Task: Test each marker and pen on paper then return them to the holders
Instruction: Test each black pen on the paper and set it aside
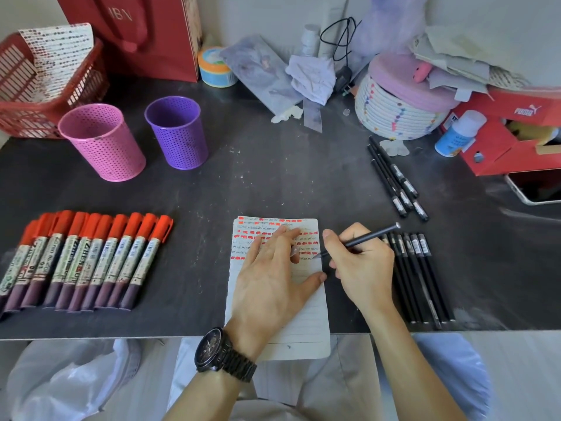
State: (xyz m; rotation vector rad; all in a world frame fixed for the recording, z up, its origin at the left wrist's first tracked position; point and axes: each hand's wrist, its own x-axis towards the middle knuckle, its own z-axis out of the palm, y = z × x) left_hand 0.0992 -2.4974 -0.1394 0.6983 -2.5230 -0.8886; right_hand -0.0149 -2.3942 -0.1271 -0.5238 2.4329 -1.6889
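The left hand (273, 271) presses flat, fingers spread, on the paper (306, 314); at its 3 o'clock, the right hand (361, 265) grips a black pen (364, 238), tip on the paper.

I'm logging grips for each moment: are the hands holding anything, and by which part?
The right hand grips a black pen near its tip end. The left hand holds nothing; it presses flat on the paper.

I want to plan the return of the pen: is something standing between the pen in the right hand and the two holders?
Only the left hand, pressing on the paper, lies on that line. Beyond it the table shows nothing up to the purple holder and pink holder. The right hand holds the pen.
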